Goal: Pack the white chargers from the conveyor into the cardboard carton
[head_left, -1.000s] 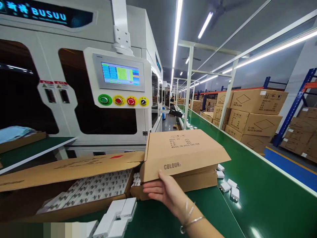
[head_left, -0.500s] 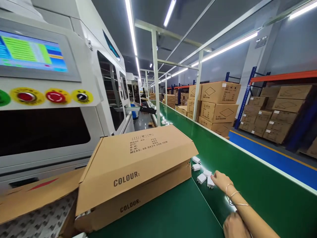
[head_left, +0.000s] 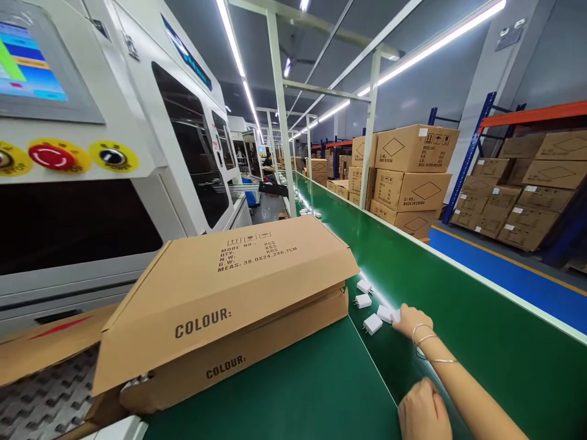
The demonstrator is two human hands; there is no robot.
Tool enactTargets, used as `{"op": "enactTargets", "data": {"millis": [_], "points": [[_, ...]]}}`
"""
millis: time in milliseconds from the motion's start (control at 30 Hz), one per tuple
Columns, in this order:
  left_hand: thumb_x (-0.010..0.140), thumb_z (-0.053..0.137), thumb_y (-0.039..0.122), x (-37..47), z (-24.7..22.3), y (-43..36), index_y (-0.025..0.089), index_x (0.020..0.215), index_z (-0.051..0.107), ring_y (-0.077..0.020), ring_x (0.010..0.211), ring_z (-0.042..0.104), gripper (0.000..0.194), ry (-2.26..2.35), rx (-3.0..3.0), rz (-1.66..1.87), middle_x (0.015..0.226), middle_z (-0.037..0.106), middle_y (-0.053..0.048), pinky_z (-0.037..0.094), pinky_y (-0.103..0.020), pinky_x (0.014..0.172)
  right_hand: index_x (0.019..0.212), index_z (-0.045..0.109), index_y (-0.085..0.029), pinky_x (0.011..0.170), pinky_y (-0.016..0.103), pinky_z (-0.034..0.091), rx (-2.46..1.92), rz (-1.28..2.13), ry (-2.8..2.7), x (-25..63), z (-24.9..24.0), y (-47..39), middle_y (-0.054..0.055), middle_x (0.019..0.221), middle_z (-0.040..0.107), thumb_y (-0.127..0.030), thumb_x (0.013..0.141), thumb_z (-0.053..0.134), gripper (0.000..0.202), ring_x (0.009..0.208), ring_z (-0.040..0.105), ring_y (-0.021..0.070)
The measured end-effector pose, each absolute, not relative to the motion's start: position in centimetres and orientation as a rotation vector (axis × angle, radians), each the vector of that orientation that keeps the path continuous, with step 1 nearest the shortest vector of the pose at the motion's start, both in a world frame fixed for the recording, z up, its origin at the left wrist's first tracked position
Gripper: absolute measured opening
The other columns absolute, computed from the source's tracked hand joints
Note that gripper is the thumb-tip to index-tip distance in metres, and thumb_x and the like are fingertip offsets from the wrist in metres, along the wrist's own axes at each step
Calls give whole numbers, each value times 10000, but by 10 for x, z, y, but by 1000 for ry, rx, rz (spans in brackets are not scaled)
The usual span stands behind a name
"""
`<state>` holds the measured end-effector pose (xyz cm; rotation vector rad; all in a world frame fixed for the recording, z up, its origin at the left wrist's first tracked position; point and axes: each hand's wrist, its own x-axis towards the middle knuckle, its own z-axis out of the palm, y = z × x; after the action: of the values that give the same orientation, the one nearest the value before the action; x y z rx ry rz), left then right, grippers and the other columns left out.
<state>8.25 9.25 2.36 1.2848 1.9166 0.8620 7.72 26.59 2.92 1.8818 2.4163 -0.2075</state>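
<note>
We see the white machine (head_left: 126, 107) filling the left side, and the green conveyor (head_left: 518, 360) running away on the right, beside the green worktop (head_left: 293, 385). Beyond the conveyor are stacked cartons (head_left: 410, 183). Nearer us, a cardboard box (head_left: 247, 269) rests on the worktop, its long axis slanting up to the right and its lid not fully down; it stands between our hands and the open carton (head_left: 41, 351) at far left.

Our right hand (head_left: 413, 324) is over the conveyor, fingers pinched on a white charger (head_left: 395, 315), mostly hidden, so we cannot tell its long axis. Our left hand (head_left: 424, 412) is lower, curled in a fist; we cannot tell whether it has hold of anything. The right is nearer the loose chargers (head_left: 372, 324), which lie just left of its fingertips, between it and the box's right corner.
</note>
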Motion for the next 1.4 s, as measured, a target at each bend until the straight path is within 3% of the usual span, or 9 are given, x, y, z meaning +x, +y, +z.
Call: {"op": "enactTargets", "data": {"millis": [100, 267, 433, 500, 600, 667, 933, 1400], "points": [[803, 282, 115, 83, 22, 92, 202, 833, 611, -241, 874, 596, 341, 1907, 1312, 869, 871, 644, -67, 338, -326, 671, 1080, 539, -135, 750, 389, 435, 1833, -185, 2497, 72, 30, 273, 166, 1051, 581, -240, 780, 518, 319, 1006, 547, 305], [801, 291, 124, 80, 19, 91, 212, 861, 603, -230, 866, 596, 329, 1872, 1328, 903, 889, 646, -54, 348, -317, 658, 954, 588, -126, 786, 336, 417, 1735, -326, 2574, 63, 15, 273, 133, 1027, 580, -143, 709, 575, 246, 986, 546, 263], [823, 291, 153, 79, 21, 89, 211, 870, 610, -222, 869, 596, 327, 1888, 1427, 829, 904, 648, -64, 374, -317, 695, 1011, 561, -169, 832, 297, 412, 1575, -540, 2809, 90, 38, 256, 61, 1017, 593, -219, 711, 621, 310, 963, 549, 202], [830, 295, 160, 78, 22, 89, 211, 864, 611, -209, 854, 601, 322, 1880, 1469, 811, 890, 655, -60, 377, -305, 696, 1089, 524, -185, 827, 273, 430, 1450, -855, 2952, 111, 61, 233, 42, 1037, 588, -276, 725, 621, 387, 947, 556, 174], [838, 317, 186, 78, 20, 89, 213, 833, 612, -178, 805, 603, 296, 1861, 1519, 806, 862, 666, -47, 368, -271, 662, 1089, 536, -180, 812, 317, 463, 1258, -1549, 3030, 152, 93, 174, 85, 1093, 576, -321, 661, 689, 476, 963, 564, 217], [848, 329, 212, 77, 19, 89, 218, 828, 610, -157, 773, 596, 282, 1860, 1538, 783, 861, 669, -35, 353, -249, 627, 1033, 575, -200, 838, 336, 458, 1229, -1734, 3024, 181, 106, 128, 101, 1139, 560, -298, 630, 725, 441, 1024, 544, 243], [838, 328, 190, 73, 16, 78, 231, 826, 590, -123, 747, 560, 266, 1762, 1669, 784, 799, 642, 10, 326, -225, 627, 970, 604, -298, 791, 273, 472, 1494, -1861, 2937, 258, 99, 8, 54, 1108, 584, -227, 656, 721, 342, 1006, 551, 193], [823, 317, 169, 72, 11, 71, 225, 805, 582, -125, 702, 529, 271, 1681, 1705, 870, 763, 619, 17, 322, -223, 611, 973, 599, -241, 798, 303, 461, 1457, -1957, 2894, 258, 110, -12, 94, 1133, 555, -269, 660, 722, 338, 1015, 539, 204]]}}
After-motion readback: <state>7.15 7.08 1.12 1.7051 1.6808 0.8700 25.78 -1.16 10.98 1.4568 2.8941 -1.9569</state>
